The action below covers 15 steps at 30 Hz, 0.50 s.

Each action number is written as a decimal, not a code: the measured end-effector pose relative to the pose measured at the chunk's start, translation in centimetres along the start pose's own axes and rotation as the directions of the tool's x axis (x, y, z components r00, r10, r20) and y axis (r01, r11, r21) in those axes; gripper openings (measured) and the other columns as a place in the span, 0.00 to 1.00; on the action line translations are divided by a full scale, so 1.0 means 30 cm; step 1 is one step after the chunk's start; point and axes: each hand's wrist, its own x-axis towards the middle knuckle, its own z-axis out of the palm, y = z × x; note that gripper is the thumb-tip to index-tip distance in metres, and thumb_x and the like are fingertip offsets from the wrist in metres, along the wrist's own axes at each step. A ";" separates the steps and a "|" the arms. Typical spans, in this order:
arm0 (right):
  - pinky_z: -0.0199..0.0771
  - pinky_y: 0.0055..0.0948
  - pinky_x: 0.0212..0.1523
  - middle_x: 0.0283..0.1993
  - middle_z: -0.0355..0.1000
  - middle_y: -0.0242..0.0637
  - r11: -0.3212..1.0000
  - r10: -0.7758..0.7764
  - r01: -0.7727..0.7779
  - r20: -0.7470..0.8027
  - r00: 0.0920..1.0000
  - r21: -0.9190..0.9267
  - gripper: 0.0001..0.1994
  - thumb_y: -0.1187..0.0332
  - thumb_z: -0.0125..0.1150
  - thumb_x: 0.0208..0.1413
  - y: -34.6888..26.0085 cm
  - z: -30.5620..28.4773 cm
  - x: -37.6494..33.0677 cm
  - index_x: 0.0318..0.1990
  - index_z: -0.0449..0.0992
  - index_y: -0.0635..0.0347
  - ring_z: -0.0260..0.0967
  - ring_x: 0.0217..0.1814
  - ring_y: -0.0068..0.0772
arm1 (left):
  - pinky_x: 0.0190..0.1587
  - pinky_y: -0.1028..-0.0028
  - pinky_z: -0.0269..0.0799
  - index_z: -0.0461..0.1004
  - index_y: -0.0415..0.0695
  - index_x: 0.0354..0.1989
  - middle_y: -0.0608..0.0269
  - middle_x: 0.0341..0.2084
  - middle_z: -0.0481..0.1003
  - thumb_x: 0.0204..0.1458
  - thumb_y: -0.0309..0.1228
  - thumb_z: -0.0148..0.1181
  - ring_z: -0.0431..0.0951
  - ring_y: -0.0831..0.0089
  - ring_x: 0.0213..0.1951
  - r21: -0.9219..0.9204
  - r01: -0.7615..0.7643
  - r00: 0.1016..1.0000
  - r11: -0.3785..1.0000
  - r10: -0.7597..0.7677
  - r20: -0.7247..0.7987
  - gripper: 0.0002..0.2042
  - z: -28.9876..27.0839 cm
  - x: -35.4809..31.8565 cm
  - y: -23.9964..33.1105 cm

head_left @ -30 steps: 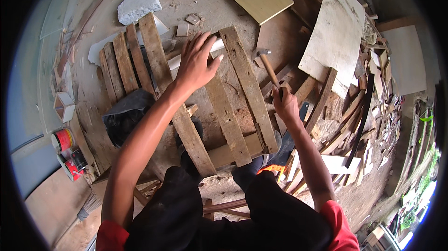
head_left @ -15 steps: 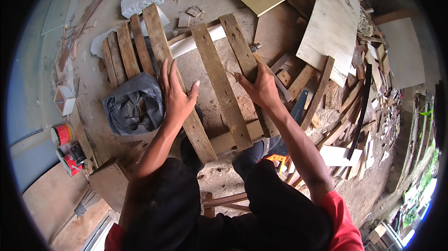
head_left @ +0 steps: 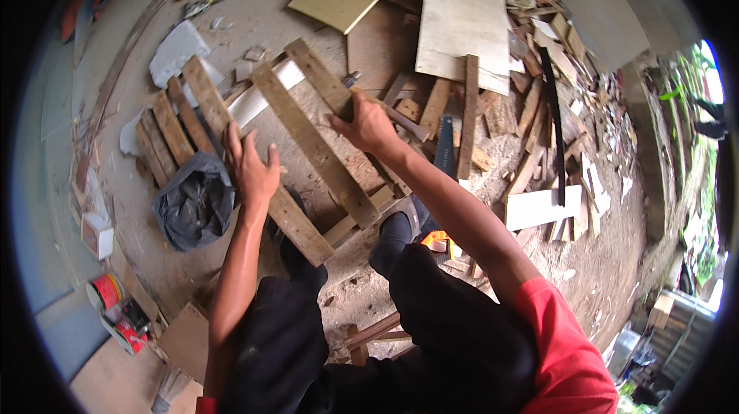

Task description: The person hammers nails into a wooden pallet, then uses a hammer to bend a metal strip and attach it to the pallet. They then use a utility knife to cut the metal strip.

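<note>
A pallet-like wooden frame [head_left: 314, 144] of three long, worn planks joined by crosspieces lies tilted before me, its near end by my feet. My left hand [head_left: 252, 171] rests on the left plank, fingers stretched out and thumb apart. Over the right plank, my right hand [head_left: 368, 125] is closed, its fingers curled round the far side and partly hidden. A hammer [head_left: 408, 121] lies just right of that plank, its handle partly covered by my forearm.
Left of the frame are a black plastic bag [head_left: 194, 202] and several loose slats [head_left: 171, 129]. A handsaw [head_left: 444, 148] lies among wood offcuts on the right, below a white board [head_left: 464, 17]. Paint cans [head_left: 105, 291] stand at the lower left.
The view has swung to the right, so the frame and floor things appear farther left. Both hands stay at the same planks, and the frame's position looks much the same.
</note>
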 end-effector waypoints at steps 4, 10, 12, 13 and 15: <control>0.74 0.47 0.46 0.43 0.71 0.66 0.942 0.065 0.003 -0.192 0.979 0.336 0.31 0.49 0.62 0.59 0.027 -0.056 -0.047 0.52 0.65 0.73 0.73 0.48 0.60 | 0.68 0.48 0.50 0.70 0.37 0.55 0.43 0.69 0.54 0.54 0.36 0.62 0.51 0.42 0.70 0.017 -0.013 1.000 1.000 0.013 -0.006 0.23 -0.003 -0.016 -0.012; 0.53 0.52 0.70 0.63 0.57 0.66 0.805 0.331 -0.569 -0.669 0.666 -0.167 0.40 0.63 0.67 0.53 0.491 -0.194 -0.288 0.66 0.50 0.74 0.54 0.68 0.64 | 0.68 0.45 0.48 0.67 0.40 0.59 0.45 0.67 0.59 0.62 0.41 0.52 0.54 0.44 0.69 0.095 -0.093 0.996 0.991 0.090 0.026 0.22 -0.023 -0.014 0.009; 0.59 0.55 0.62 0.57 0.63 0.66 0.754 0.401 -0.624 -0.606 0.687 -0.208 0.31 0.59 0.67 0.54 0.616 -0.215 -0.363 0.55 0.62 0.74 0.60 0.62 0.63 | 0.70 0.42 0.39 0.62 0.40 0.65 0.45 0.67 0.60 0.65 0.45 0.47 0.56 0.47 0.70 0.192 -0.123 0.989 0.974 0.103 0.109 0.26 -0.018 -0.023 0.028; 0.64 0.54 0.58 0.54 0.66 0.66 0.713 0.557 -0.678 -0.441 0.703 -0.180 0.27 0.58 0.67 0.54 0.613 -0.224 -0.377 0.49 0.67 0.74 0.64 0.58 0.63 | 0.70 0.43 0.37 0.60 0.40 0.66 0.45 0.67 0.60 0.65 0.46 0.47 0.56 0.48 0.70 0.130 -0.115 0.983 0.985 0.095 0.155 0.28 -0.011 -0.036 0.028; 0.67 0.53 0.45 0.39 0.70 0.59 0.810 0.418 -0.566 -0.526 0.741 -0.152 0.23 0.54 0.65 0.56 0.712 -0.196 -0.418 0.38 0.70 0.70 0.69 0.43 0.55 | 0.72 0.44 0.32 0.57 0.38 0.69 0.44 0.66 0.61 0.65 0.48 0.46 0.58 0.50 0.69 -0.010 -0.124 0.961 0.992 0.122 0.249 0.31 0.002 -0.040 0.070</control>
